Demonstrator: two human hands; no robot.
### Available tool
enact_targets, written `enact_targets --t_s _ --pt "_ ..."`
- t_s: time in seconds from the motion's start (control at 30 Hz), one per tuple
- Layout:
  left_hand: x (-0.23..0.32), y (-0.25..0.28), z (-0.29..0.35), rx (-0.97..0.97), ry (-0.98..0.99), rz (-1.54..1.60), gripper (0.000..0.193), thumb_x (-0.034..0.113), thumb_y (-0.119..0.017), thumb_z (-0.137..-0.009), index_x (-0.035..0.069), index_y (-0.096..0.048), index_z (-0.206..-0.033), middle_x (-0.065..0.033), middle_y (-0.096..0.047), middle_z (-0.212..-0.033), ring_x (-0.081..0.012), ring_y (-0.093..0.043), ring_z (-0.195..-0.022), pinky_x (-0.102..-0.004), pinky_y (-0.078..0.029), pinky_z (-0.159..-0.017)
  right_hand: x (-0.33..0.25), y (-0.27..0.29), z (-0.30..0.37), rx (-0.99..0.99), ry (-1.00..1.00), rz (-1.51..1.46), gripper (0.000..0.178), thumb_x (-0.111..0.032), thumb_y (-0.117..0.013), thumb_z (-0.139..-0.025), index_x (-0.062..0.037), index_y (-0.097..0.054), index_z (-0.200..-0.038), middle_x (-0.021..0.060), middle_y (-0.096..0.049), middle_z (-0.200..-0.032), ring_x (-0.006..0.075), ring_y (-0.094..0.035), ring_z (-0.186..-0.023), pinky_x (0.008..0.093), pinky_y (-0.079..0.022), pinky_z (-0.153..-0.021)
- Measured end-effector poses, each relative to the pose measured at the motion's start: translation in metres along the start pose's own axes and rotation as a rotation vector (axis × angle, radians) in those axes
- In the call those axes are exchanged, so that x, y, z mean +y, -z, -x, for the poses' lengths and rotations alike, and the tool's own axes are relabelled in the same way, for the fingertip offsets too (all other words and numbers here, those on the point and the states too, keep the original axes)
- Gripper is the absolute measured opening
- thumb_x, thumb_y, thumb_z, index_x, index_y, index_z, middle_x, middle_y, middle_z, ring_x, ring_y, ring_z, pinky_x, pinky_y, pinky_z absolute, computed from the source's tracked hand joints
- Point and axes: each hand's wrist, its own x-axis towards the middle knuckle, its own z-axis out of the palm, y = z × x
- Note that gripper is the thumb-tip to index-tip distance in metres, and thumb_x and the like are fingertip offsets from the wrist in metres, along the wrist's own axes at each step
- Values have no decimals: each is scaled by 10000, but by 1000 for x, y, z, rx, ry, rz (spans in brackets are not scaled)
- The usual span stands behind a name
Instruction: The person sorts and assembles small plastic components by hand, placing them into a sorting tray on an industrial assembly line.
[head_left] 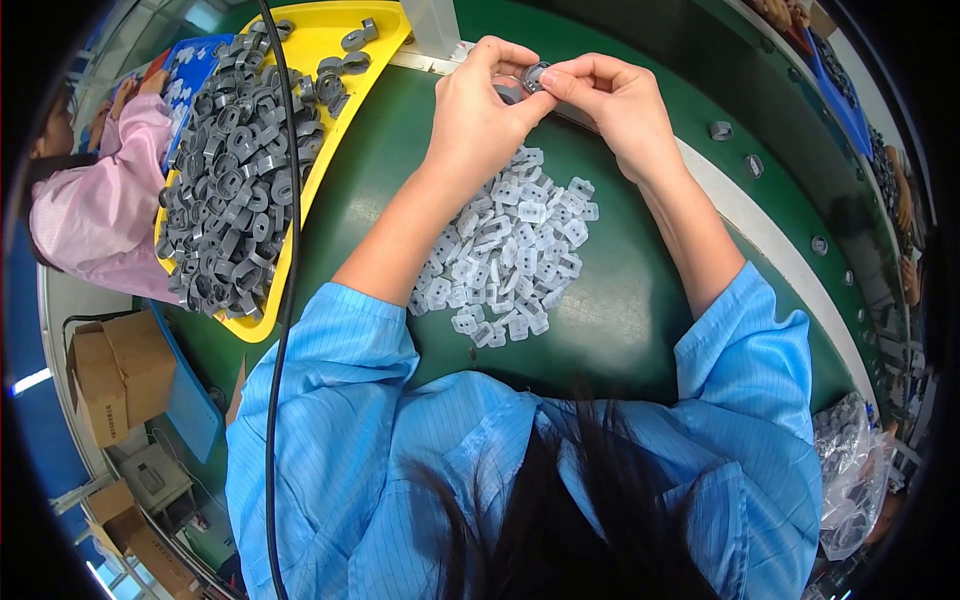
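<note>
At the far edge of the green table, my left hand (pixel 482 108) and my right hand (pixel 618 108) meet with their fingers pinched together. Between their fingertips is a small grey plastic ring (pixel 536 77), which both hands grip. A second grey part (pixel 508 94) shows inside the curl of my left hand. Whether a small white piece sits in the ring is hidden by the fingers. Below my hands, between my forearms, lies a loose pile of translucent white plastic pieces (pixel 520 250) with small holes.
A yellow tray (pixel 385 35) heaped with grey rings stands at the left, with a black cable (pixel 292 150) hanging across it. On the right, several grey rings (pixel 721 130) lie spaced along a green belt behind a pale rail (pixel 775 235). A co-worker's pink sleeve (pixel 100 220) is far left.
</note>
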Motion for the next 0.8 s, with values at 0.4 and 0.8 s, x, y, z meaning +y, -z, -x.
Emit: enact_targets --t_s 0.4,0.8 --pt "2 -2 1 -18 -337 -125 287 28 -749 -674 26 -618 -929 -92 -523 -1116 -162 -636 -691 -269 -517 -614 1 20 -11 -207 -251 -187 218 -141 -677 -781 -9 -628 -947 53 -656 -815 77 -601 -690 196 -462 -594" --pt "0 11 -1 -234 -434 -137 331 5 -745 -690 32 -642 -1004 -86 -539 -1178 -81 -610 -690 -222 -509 -631 -25 20 -3 -300 -133 411 154 -46 -655 -764 -6 -605 -903 46 -627 -762 85 -602 -699 214 -490 -664"
